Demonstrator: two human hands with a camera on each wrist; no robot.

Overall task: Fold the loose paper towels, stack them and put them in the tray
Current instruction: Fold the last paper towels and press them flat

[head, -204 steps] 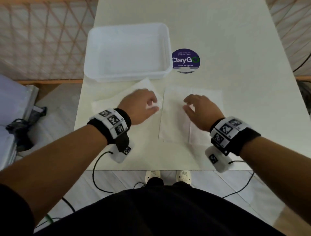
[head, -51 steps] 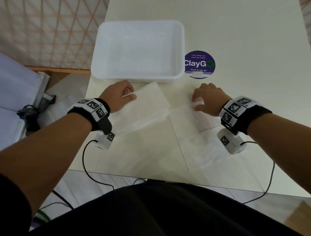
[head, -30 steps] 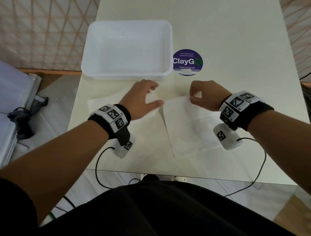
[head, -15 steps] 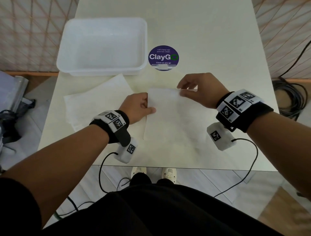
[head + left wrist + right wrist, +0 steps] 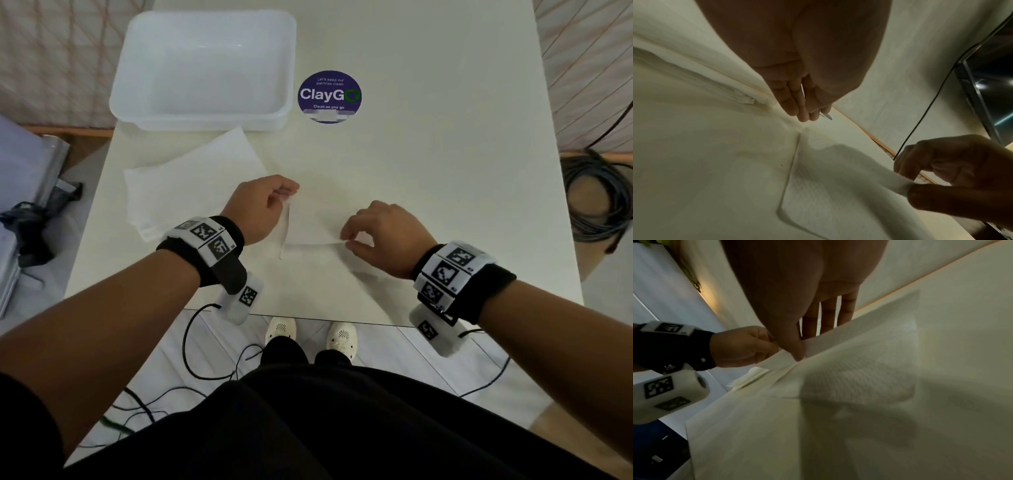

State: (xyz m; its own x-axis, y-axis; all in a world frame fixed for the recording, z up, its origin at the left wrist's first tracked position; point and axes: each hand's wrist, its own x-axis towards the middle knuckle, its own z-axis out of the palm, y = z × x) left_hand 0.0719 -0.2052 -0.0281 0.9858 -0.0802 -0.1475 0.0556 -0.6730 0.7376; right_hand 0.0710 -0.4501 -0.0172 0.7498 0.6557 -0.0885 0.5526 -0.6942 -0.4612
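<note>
Both hands pinch one paper towel [image 5: 310,228] at its lifted far corners, the left hand [image 5: 259,204] and right hand [image 5: 382,231] drawing that edge over the sheet on the table [image 5: 428,154]. It looks thin, limp and easily torn, so corners are best; the tray [image 5: 287,68] sits beyond

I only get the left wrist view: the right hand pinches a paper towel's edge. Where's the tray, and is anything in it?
Observer: The white tray sits ahead, beyond the left hand; the head view shows nothing in it.
Operator: Any other towels?
Observer: A towel pile lies flat between the tray and the left hand.
Operator: Is the left hand on the same sheet?
Observer: Yes. The right wrist view shows it pinching the same raised edge of the held towel as the right hand.
</note>
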